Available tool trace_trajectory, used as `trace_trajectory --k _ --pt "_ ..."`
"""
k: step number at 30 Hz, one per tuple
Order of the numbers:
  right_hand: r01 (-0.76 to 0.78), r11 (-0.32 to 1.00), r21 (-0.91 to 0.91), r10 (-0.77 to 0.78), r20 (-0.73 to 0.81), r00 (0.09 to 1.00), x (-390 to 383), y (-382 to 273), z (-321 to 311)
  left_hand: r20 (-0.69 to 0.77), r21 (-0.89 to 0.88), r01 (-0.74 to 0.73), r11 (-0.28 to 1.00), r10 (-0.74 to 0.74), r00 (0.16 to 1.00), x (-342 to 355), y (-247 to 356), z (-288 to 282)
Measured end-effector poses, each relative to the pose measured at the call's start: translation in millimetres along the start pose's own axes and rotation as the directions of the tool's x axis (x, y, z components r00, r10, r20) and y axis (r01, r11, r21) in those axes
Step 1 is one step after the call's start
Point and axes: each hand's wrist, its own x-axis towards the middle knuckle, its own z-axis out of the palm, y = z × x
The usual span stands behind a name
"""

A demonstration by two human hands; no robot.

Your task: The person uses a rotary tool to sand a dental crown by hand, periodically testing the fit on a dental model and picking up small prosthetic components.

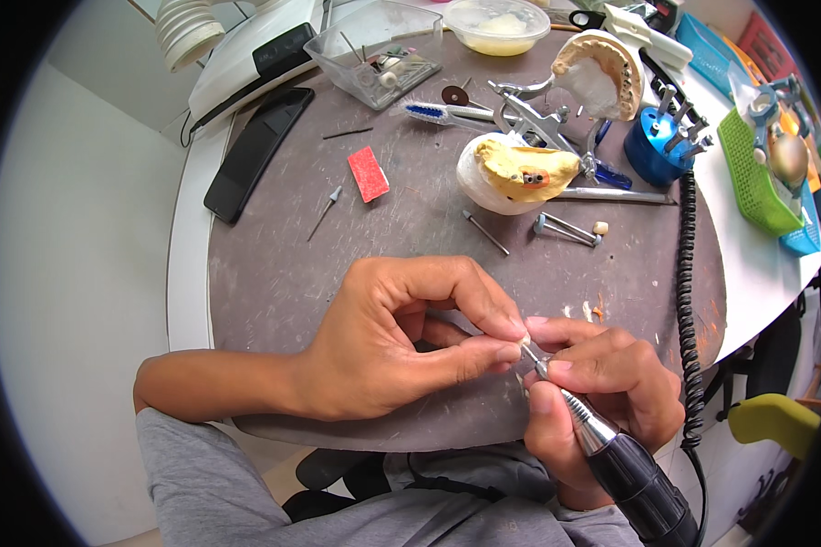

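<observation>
With thumb and forefinger, my left hand (410,346) pinches a tiny pale piece (524,341) against the thin bur at the tip of a rotary handpiece (634,483). My right hand (602,392) grips the handpiece, which has a silver nose and black body. Just beyond my hands lie a loose bur (486,232) and a few small pins with a tan piece (566,228). A yellow-topped white dental model (518,175) sits farther back, and a red block (368,174) lies left of it.
A phone (257,157) lies left. At the back are a clear box (328,50), a bowl (495,23) and a hinged articulator with a tan cast (602,68). A blue bur stand (652,146), green basket (745,173) and coiled cord (689,301) are right.
</observation>
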Motion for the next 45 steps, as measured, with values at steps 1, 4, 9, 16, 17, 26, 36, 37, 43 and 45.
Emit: trace_trajectory --k 1,4,9,16,17,26,36,37,43,45 --pt "-0.001 1.000 -0.003 0.001 -0.004 1.000 0.5 -0.3 0.6 -0.003 -0.001 -0.002 1.000 0.002 1.000 0.3 0.1 0.4" --pt "0.006 1.000 0.001 -0.006 -0.008 1.000 -0.5 0.8 0.0 -0.003 0.015 -0.005 1.000 0.005 1.000 0.1 -0.2 0.2" --pt "0.001 1.000 -0.017 -0.001 -0.009 1.000 0.0 -0.6 0.4 -0.005 0.057 -0.005 0.998 0.006 1.000 -0.5 1.1 0.2" --pt "0.035 0.990 0.139 -0.019 -0.110 0.994 -7.4 3.2 -2.8 -0.017 -0.046 0.069 0.997 -0.070 0.997 2.3 2.1 0.6" --pt "0.034 0.989 0.142 -0.018 -0.114 0.993 -7.5 2.5 -3.7 -0.023 -0.051 0.085 0.995 -0.086 0.996 2.7 3.0 0.6" --pt "-0.038 0.987 0.156 0.063 -0.159 0.985 -6.9 -4.3 -3.2 0.031 -0.108 0.002 0.994 0.001 1.000 2.3 2.5 -2.8" --pt "-0.232 0.936 0.264 0.283 -0.173 0.943 -4.8 -15.6 -3.9 0.047 -0.053 -0.043 0.998 0.046 0.998 -1.8 0.3 -1.9" --pt "-0.225 0.938 0.263 0.275 -0.172 0.946 -5.1 -14.9 -3.8 0.043 -0.031 -0.045 0.999 0.046 0.998 -2.3 0.5 -2.4" --pt "-0.210 0.946 0.249 0.257 -0.175 0.950 -5.9 -12.6 -4.1 -0.018 -0.055 -0.009 0.998 0.008 1.000 -0.8 4.4 -0.5" --pt "-0.204 0.949 0.242 0.249 -0.170 0.954 -5.9 -12.0 -4.6 -0.015 -0.026 -0.003 1.000 0.003 1.000 -0.9 4.8 -0.9"
